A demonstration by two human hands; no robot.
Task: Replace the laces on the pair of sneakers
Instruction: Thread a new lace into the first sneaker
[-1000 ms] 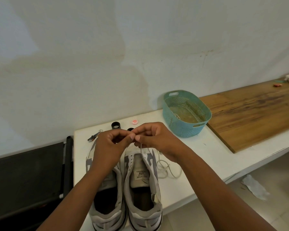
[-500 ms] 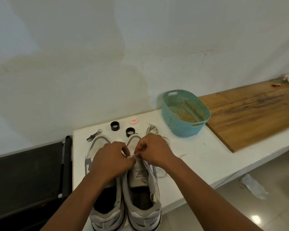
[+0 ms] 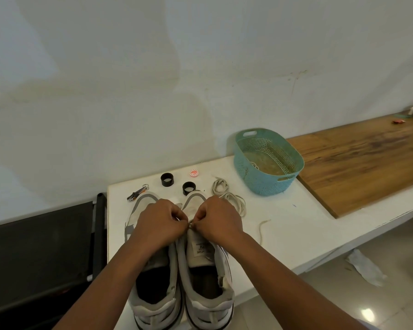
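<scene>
The right-hand sneaker sits on the white table, heel toward the person and toe pointing at the wall, pressed side by side against its mate, the left sneaker. Both hands meet low over its tongue, near the upper eyelets. The left hand has its fingers curled in tight, and its thumb and forefinger seem to pinch something small where the two hands touch. The right hand is curled the same way and pinches at the same spot. I take the thing between them to be the lace end, though it is too small and too covered by fingertips to be sure.

From here it looks like the threading step: a lace tip being worked through an eyelet on the right-hand shoe. A loose run of lace trails on the table just right of that shoe, and a coiled lace lies beyond its toe. Next, I would guess, comes pulling the tip clear and drawing the slack through evenly, without twisting it.

Further out stand two black rings, a small red-and-white cap, a key clip, a teal basket and a wooden board.
</scene>
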